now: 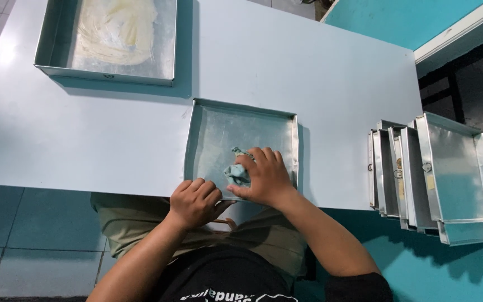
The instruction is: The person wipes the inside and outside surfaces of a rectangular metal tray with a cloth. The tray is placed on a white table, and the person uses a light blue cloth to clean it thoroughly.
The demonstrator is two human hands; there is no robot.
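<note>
Aluminium, dull and scuffed, is what lies under both my hands: a square baking pan point(241, 128) sitting on the pale blue table point(320, 72), its near edge right at the table's edge in front of me. My right hand point(264, 176) is inside the pan, in its near part, with a crumpled pale blue-green cloth point(237, 172) under it. The right fingers point(266, 159) are curled and close together, pinching the wad against the pan floor; the cloth pokes out on the left side of that hand, towards my other one. My left hand point(193, 202) rests at the pan's near rim, fingers point(199, 186) bent and pressed together over the edge, so they look to be steadying it; whether they truly grip the rim I cannot tell.

The bare floor of the pan runs away from my right fingers towards the far rim and to the left. The pan is near enough square, so no long axis matters. The right hand is the nearer one to the cloth, touching it; the left is just beside.

Farther off, at the table's far left, lies a larger pan point(57, 39) smeared with something pale yellow. To my right, a row of pans point(454, 168) stands on edge at the table's end.
</note>
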